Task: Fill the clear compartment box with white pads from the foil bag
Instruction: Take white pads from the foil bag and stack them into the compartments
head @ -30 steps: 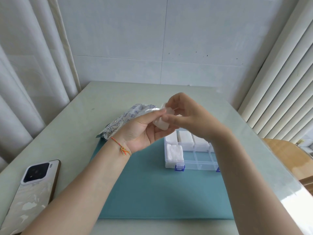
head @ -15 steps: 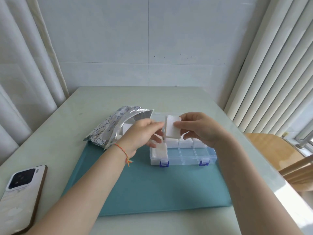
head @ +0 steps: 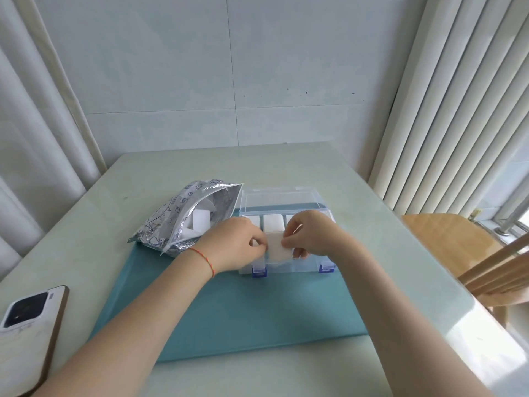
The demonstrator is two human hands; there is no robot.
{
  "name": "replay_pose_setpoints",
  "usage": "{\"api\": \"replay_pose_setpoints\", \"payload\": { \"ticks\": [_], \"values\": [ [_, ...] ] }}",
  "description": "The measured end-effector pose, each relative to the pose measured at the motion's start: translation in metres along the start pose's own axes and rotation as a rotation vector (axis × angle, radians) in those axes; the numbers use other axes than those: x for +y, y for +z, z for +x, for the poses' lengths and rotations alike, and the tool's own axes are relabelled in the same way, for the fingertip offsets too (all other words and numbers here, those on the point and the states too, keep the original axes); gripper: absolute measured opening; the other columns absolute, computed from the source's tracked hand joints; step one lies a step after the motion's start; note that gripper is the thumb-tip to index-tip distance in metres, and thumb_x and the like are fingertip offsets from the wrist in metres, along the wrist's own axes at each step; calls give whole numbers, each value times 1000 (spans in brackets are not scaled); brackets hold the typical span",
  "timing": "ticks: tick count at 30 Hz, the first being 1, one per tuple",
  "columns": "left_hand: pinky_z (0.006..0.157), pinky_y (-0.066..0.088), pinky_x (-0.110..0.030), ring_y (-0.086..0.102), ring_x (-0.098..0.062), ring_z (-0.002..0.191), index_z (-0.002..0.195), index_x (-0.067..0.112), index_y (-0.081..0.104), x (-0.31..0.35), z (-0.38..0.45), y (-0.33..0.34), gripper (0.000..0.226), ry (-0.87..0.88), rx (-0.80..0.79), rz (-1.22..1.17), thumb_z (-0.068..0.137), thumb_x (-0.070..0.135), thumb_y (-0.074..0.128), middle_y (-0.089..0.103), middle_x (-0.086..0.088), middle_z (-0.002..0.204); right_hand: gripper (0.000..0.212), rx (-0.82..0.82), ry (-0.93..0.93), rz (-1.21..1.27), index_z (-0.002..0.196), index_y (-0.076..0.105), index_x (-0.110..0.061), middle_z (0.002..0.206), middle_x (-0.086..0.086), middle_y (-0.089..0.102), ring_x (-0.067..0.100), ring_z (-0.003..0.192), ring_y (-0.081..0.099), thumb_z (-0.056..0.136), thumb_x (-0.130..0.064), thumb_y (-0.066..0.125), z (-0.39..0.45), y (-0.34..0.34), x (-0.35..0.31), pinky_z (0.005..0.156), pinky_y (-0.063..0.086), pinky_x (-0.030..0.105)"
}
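The clear compartment box (head: pixel 292 269) with blue latches stands open on the teal mat (head: pixel 234 310), its lid tipped back. White pads fill some back compartments (head: pixel 273 223). Over the front row, my left hand (head: pixel 233 247) and my right hand (head: pixel 310 236) pinch one white pad (head: pixel 276 247) by its two sides, low over a front compartment. The foil bag (head: pixel 183 222) lies open to the left of the box, with more white pads visible inside.
A phone (head: pixel 25 330) lies face down at the table's front left. A wooden chair (head: pixel 469 253) stands at the right edge. Curtains hang on both sides, and a tiled wall is behind the table.
Both hands have come down with the white pad from above the box to its front row. The view has shifted, so the box and bag now show more fully.
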State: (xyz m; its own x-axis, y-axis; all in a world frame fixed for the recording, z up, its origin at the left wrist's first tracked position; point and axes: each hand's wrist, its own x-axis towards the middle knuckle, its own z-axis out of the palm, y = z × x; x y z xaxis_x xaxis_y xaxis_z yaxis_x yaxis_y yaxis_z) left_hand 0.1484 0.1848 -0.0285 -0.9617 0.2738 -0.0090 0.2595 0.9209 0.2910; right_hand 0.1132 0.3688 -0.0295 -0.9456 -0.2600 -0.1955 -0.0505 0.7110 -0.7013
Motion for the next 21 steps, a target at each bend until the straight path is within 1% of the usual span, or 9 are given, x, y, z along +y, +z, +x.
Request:
{"api": "replay_pose_setpoints", "payload": {
  "ticks": [3, 7, 10, 13, 15, 16, 17, 19, 21],
  "values": [
    [80, 47, -26, 57, -13, 88, 102, 35, 73, -1, -2, -1, 21, 7, 24, 7, 90, 31, 56, 63, 10, 91, 8, -9, 1, -21, 78, 66, -12, 74, 6, 71, 12, 56, 65, 80, -5, 68, 2, 7, -2, 61, 53, 21],
    [79, 47, -25, 56, -13, 86, 103, 33, 71, -4, -2, -1, 21, -18, 21, 16, 90, 30, 54, 66, 11, 93, 9, 7, -7, -83, 75, 69, -12, 70, 5, 71, 14, 60, 67, 79, -4, 66, 3, 12, -6, 59, 54, 23],
    [80, 48, -26, 56, -12, 86, 104, 33, 70, -4, -2, -2, 22, -31, 9, 6, 91, 30, 53, 67, 10, 97, 14, -6, -38, -202, 79, 74, -11, 75, 4, 72, 16, 64, 66, 79, -4, 62, 3, 13, -9, 70, 57, 28],
    [83, 48, -27, 55, -12, 88, 105, 32, 71, -3, -2, -3, 24, -20, 2, 16, 91, 29, 52, 67, 9, 100, 18, 5, -41, -327, 88, 75, -6, 87, 10, 74, 19, 67, 62, 83, -7, 58, 4, 14, -11, 67, 55, 32],
    [85, 49, -27, 58, -13, 94, 106, 31, 72, -3, -2, -4, 26, -20, -10, 20, 91, 27, 52, 69, 9, 102, 22, 59, -66, -358, 96, 72, 1, 99, 19, 70, 17, 65, 48, 84, -8, 56, 5, 13, -13, 59, 43, 31],
    [85, 49, -27, 60, -14, 97, 106, 31, 73, -3, -1, -4, 27, -17, -16, 30, 91, 26, 51, 69, 8, 103, 24, 60, -86, -366, 98, 71, 0, 103, 20, 68, 19, 66, 46, 84, -10, 55, 4, 11, -14, 59, 40, 31],
    [86, 49, -28, 61, -15, 99, 106, 31, 73, -2, -1, -3, 28, -15, -21, 44, 91, 26, 51, 70, 8, 104, 25, 32, -106, -372, 98, 72, -3, 103, 18, 68, 23, 68, 51, 85, -14, 53, 3, 11, -16, 61, 43, 31],
    [86, 49, -29, 60, -16, 100, 105, 31, 74, -3, 0, -4, 28, -16, -26, 57, 91, 26, 50, 70, 8, 105, 29, -70, -124, -404, 98, 73, -12, 104, 9, 70, 26, 91, 63, 87, -20, 48, 0, 13, -19, 77, 53, 35],
    [86, 49, -27, 60, -16, 99, 103, 32, 75, -5, 0, -3, 28, -15, -23, 38, 91, 25, 51, 70, 8, 104, 32, -154, -121, -464, 103, 72, -19, 111, 3, 68, 24, 104, 62, 89, -24, 44, -4, 15, -20, 90, 53, 39]
  ]
}}
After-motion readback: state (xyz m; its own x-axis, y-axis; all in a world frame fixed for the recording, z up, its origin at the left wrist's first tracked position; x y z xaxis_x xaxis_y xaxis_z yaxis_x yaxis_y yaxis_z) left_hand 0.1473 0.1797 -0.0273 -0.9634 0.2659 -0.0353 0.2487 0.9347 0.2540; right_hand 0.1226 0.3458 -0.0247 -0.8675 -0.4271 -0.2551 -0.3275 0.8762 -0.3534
